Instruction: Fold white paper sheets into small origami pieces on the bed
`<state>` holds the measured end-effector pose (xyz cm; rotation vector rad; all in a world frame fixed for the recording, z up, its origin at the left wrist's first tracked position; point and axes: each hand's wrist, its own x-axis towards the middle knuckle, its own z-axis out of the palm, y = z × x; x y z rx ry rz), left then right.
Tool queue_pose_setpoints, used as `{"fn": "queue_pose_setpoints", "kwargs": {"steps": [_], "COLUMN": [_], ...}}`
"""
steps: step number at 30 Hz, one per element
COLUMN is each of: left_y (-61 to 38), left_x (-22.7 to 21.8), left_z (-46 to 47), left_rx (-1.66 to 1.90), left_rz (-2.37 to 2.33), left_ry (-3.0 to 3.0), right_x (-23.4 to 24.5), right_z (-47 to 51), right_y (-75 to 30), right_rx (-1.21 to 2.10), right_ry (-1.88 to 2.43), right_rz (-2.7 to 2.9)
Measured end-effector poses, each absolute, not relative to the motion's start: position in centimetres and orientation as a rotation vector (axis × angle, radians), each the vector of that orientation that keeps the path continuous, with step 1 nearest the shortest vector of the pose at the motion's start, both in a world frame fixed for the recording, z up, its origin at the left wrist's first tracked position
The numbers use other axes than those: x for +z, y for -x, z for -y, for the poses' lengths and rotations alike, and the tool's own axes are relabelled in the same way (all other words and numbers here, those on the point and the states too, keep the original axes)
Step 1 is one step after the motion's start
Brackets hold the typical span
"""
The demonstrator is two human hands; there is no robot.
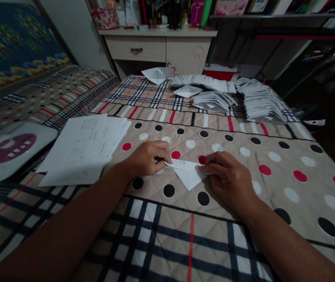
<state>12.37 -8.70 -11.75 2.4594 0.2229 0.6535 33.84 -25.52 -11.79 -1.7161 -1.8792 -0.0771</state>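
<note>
A small folded sheet of white paper [189,178] lies on the dotted bedspread, its pointed end toward me. My left hand [149,157] pinches its left corner between thumb and fingers. At the opposite corner my right hand [229,174] has its thumb and fingertips closed on the paper. Some faint print shows along the upper folded strip. Left of my left hand rests a stack of printed sheets [79,147], slightly fanned out. Farther back are rows of folded white papers [263,102], with a single folded paper boat [157,74] beside them.
The patterned bedspread [167,239] spreads under everything. A white object with a purple oval [15,149] sits at the far left. Beyond the bed stands a white cabinet [138,49] with bottles and boxes on top. A dark metal rack [273,35] rises at the back right.
</note>
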Motion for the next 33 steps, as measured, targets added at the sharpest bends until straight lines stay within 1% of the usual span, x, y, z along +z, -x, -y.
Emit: {"fn": "queue_pose_setpoints", "kwargs": {"steps": [6, 15, 25, 33], "left_y": [-12.4, -12.3, -12.8, -14.0], "left_x": [-11.9, -11.7, -9.7, -10.6], "left_z": [8.5, 8.5, 10.4, 10.5], "left_rx": [0.713, 0.655, 0.473, 0.433], "left_rz": [-0.142, -0.111, -0.360, -0.621], "left_ry": [-2.472, -2.610, -2.774, -2.748], "right_x": [-11.8, -11.6, -10.6, -10.9], "right_z": [25.5, 25.4, 25.8, 24.9], "right_y": [-33.9, -33.8, -33.0, -32.9], "right_rx": [-0.092, -0.110, -0.019, -0.024], "right_ry": [1.683, 1.688, 1.786, 1.932], "right_rz": [1.872, 1.908, 1.881, 1.801]}}
